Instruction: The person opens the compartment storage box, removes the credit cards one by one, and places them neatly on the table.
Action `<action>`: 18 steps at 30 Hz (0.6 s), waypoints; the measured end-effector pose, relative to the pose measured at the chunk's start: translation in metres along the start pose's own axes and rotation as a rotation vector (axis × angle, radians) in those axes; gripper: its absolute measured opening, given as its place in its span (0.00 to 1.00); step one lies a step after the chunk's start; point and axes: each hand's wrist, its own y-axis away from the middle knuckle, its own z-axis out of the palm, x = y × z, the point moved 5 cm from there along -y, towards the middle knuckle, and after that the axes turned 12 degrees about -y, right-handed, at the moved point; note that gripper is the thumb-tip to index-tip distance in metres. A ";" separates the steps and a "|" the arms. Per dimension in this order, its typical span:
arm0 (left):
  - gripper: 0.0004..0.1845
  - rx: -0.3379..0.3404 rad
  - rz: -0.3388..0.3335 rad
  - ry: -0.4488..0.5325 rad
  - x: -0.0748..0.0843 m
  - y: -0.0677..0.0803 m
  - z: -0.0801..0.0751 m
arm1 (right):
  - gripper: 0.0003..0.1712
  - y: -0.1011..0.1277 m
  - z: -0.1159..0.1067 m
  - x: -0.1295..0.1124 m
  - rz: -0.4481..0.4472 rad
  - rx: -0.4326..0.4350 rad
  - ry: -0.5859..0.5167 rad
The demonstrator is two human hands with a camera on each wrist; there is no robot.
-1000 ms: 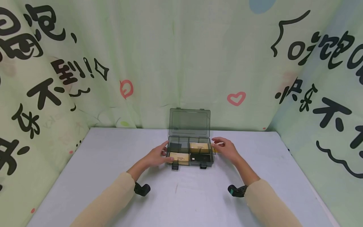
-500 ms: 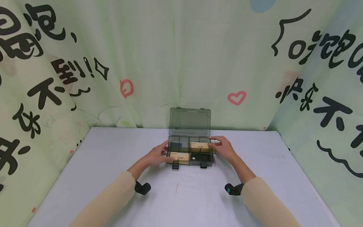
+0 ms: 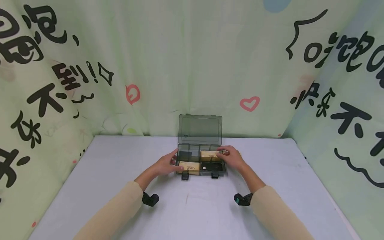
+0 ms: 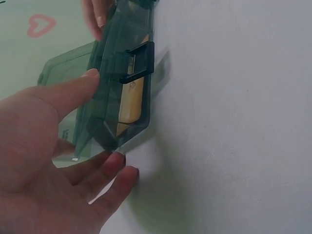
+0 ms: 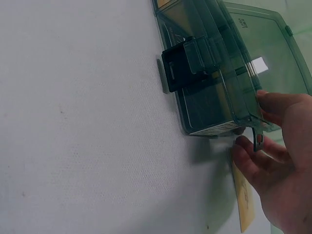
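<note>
A smoky translucent compartment box [image 3: 199, 173] stands mid-table with its lid [image 3: 200, 129] upright. Inside lie two tan cards [image 3: 210, 154] [image 3: 189, 166] and a black item [image 3: 213, 166]. My left hand [image 3: 177, 162] rests against the box's left end. In the left wrist view this hand [image 4: 107, 121] has a straight thumb on the rim [image 4: 109, 97] and straight fingers at the corner. My right hand [image 3: 223, 153] is at the back right corner. In the right wrist view it [image 5: 253, 124] pinches a small dark plastic piece [image 5: 257, 139] there. Another tan card [image 5: 243, 204] lies on the table under it.
The pale grey table [image 3: 192, 210] is walled on three sides by printed green curtains [image 3: 90, 66]. Two black latches [image 3: 185, 175] hang open at the box's front. A black wrist camera mount [image 3: 150, 199] sits under each sleeve.
My right hand has slid left from beside the box onto its back right corner, covering the tan card on the table. The left hand and the box have stayed put.
</note>
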 end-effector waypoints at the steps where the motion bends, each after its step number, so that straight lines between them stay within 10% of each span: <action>1: 0.48 -0.003 -0.001 -0.002 0.000 -0.001 0.000 | 0.19 -0.001 0.000 0.000 0.001 0.000 0.003; 18: 0.49 -0.023 0.025 -0.028 0.005 0.003 -0.004 | 0.15 -0.008 0.004 -0.004 -0.066 0.034 0.060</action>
